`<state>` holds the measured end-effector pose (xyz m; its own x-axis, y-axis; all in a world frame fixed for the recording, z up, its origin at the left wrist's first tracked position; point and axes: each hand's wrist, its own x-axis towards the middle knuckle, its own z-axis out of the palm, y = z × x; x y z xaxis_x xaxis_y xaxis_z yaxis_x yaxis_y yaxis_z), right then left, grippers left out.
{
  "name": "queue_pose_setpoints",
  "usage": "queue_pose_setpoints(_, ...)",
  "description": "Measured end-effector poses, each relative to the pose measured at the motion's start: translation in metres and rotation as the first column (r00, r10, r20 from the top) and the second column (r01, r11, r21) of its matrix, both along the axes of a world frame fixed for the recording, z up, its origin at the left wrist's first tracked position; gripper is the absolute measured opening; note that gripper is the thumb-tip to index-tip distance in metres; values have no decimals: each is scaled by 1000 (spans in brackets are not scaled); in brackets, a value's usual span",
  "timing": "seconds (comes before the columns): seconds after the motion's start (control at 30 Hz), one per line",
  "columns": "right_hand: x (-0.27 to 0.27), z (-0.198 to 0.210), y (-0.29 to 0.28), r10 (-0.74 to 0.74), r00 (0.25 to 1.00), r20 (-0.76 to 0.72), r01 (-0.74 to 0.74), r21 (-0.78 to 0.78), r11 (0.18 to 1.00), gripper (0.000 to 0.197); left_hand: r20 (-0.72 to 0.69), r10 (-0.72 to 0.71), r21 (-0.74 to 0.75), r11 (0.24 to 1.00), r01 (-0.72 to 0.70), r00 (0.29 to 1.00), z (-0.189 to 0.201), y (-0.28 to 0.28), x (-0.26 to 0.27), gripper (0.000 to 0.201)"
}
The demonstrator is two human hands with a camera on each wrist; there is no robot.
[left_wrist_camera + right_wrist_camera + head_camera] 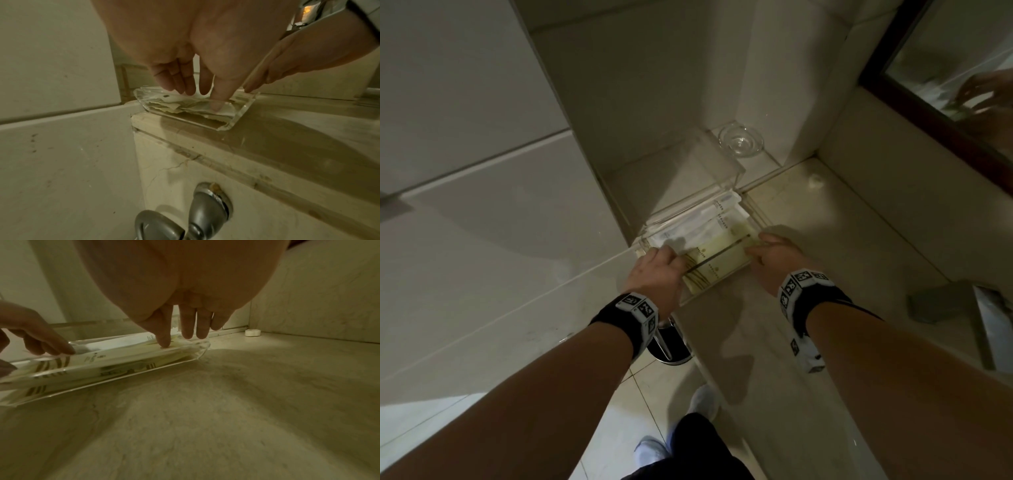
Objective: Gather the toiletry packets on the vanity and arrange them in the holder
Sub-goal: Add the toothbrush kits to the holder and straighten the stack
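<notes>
Roughly five packets point(714, 255) fill one clear holder point(755, 219); left hand point(654, 277) and right hand point(779, 262), fingers straight, press them

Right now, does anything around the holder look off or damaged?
The clear holder sits skewed to the counter edge, one corner near the drop. Packets inside overlap unevenly. The counter's front face shows cracks.

Holder point(751, 229) on surface point(842, 246) at left edge, packets point(717, 260) in it; dish point(740, 139) behind; hands at both ends.
</notes>
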<state>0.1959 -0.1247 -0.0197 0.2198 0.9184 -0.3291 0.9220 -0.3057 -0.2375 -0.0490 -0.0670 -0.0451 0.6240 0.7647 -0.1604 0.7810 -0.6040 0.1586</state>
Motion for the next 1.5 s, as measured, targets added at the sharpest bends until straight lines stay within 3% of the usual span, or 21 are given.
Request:
queue_pose_setpoints(0.13, 1, -2, -2, 1, 998, 70, -1, 12, 1000, 39, 60, 11, -5, 1000, -11, 998, -1, -2, -2, 44)
queue_pose_setpoints(0.37, -2, -14, -3, -4, 996, 89, 12, -88, 996, 41, 79, -118, 6, 993, 118, 990, 1, -4, -1, 44)
queue_pose_setpoints(0.77, -7, -8, -4, -14, 998, 68, 23, -134, 991, 40, 77, -72, -8, 997, 73, 994, 2, -1, 1, 42)
queue_pose_setpoints(0.9, -3, -1, 6, -14, 997, 80, 12, 25, 1000, 44, 147, 11, -29, 1000, -7, 989, 7, 3, -2, 60)
queue_pose_setpoints(1.03, -16, -1, 41, 105, 994, 19, -105, 2, 994, 59, 38, 47, -176, 984, -40, 998, 2, 11, 0, 75)
queue_pose_setpoints(1.17, -36, -13, 61, 233, 971, 57, -226, -111, 968, 64, -92, 16, -167, 985, -32, 996, -11, 12, 3, 78)
queue_pose_setpoints(1.27, -42, -23, 63, 263, 958, 119, -246, -137, 960, 64, -112, 41, -157, 986, -58, 993, -13, 15, 4, 79)
queue_pose_setpoints(1.5, -34, -20, 61, 292, 953, 84, -279, -141, 950, 58, -38, 35, -155, 987, -40, 999, -13, 18, 3, 73)
